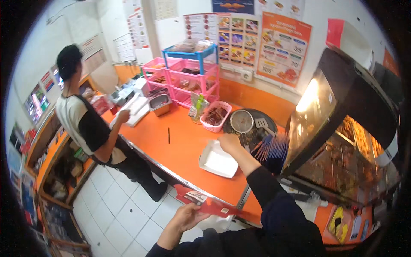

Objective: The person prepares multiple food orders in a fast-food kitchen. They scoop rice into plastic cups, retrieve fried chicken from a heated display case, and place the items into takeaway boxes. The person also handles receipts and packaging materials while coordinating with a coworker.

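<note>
My left hand (189, 215) grips a flat red printed cardboard piece (213, 205) by its lower edge, near the counter's front edge. Over the orange counter, my right hand (230, 144) is at the back rim of a white paper food tray (219, 160); its fingers are partly hidden, so its hold is unclear. Behind it stands a pink plastic basket (215, 117) with dark contents. A round wire strainer (241, 121) and a slotted turner (266, 124) lie on a dark round tray. A black pen-like stick (169, 135) lies left of the food tray.
A heated glass display case (340, 135) with fried food stands at the right, beside a bundle of skewers (273, 146). Pink stacked baskets (192, 80) and a metal container (160, 104) are at the back. A co-worker (96, 122) stands at the counter's left side.
</note>
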Demonstrator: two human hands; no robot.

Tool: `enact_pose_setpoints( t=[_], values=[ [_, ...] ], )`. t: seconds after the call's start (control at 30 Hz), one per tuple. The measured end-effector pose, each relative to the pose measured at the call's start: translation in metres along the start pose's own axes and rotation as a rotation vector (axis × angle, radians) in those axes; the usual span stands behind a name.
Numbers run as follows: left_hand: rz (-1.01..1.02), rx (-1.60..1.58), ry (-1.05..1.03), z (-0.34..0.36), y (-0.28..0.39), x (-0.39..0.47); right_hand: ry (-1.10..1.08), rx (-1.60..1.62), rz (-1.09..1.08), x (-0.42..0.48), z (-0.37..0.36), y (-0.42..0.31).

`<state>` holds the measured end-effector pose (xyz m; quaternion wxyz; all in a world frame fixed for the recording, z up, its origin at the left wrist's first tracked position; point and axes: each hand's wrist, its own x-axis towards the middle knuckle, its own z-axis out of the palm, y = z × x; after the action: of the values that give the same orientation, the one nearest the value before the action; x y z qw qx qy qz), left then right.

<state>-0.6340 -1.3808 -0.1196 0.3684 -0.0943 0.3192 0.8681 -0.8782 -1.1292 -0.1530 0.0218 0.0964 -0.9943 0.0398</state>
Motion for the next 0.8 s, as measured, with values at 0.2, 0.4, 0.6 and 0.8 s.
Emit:
enact_pose_setpoints(
  t=[0.2, 0.4, 0.6, 0.8],
  values=[
    [-0.155, 0.114, -0.219, -0.044, 0.017, 0.149, 0.077, 0.12, 0.066, -0.024, -0.051, -0.019],
    [-0.183, -0.156, 0.109, 0.016, 0.025, 0.173, 0.757, 0.539, -0.25, -0.237, -0.045, -0.018],
    [-0.532, 0.413, -0.497, 0.129, -0.069, 0.156, 0.996, 0.683, 1.095, -0.469, 0.055, 0.156],
    [-0.349, 1.356, -0.841, 0.21, -0.259, 0.202, 0.816, -0.152, 0.669, -0.512, 0.054, 0.256]
  ],
)
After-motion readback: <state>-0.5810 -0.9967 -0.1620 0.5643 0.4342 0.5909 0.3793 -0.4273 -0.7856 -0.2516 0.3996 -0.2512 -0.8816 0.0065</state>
